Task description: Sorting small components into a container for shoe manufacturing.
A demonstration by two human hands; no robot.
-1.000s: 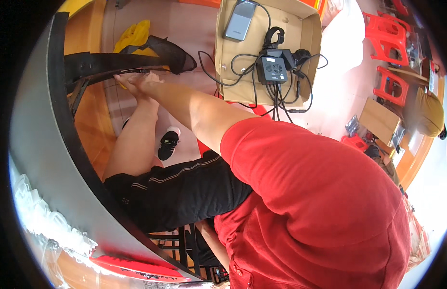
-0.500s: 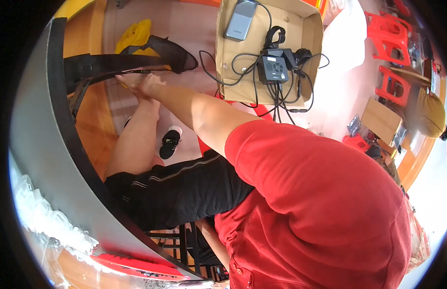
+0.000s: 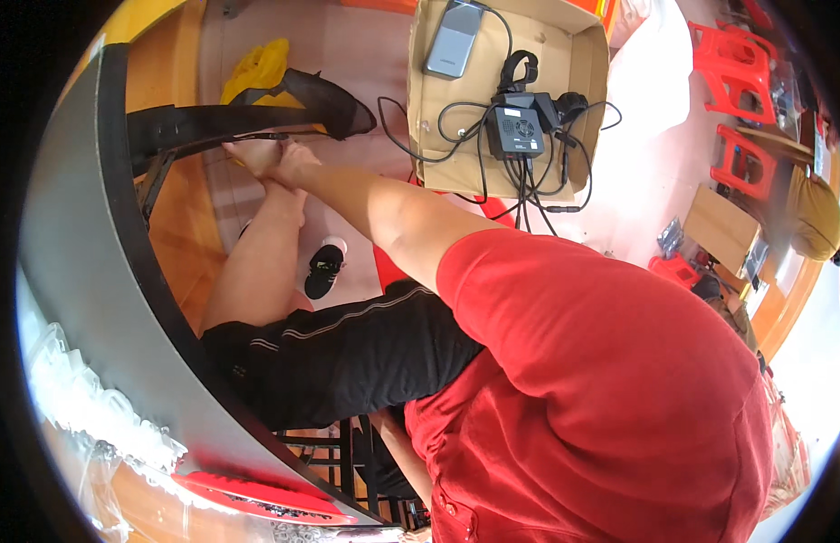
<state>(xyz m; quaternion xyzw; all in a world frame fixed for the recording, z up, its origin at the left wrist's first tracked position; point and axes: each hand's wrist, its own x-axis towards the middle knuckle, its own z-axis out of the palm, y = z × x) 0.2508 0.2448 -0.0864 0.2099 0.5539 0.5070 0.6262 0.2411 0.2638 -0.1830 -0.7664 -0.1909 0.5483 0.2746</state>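
Light, steady contact seems best where the right hand (image 3: 299,164) meets the bare foot (image 3: 253,157); how closed its grip is, I cannot tell.

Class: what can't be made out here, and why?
Head view:
Right hand: fingers at the bare foot look too small to tell their grip.
Left hand: out of sight; black shorts and red shirt cover both forearm ends.
Cardboard box: partly cut off by upper edge.
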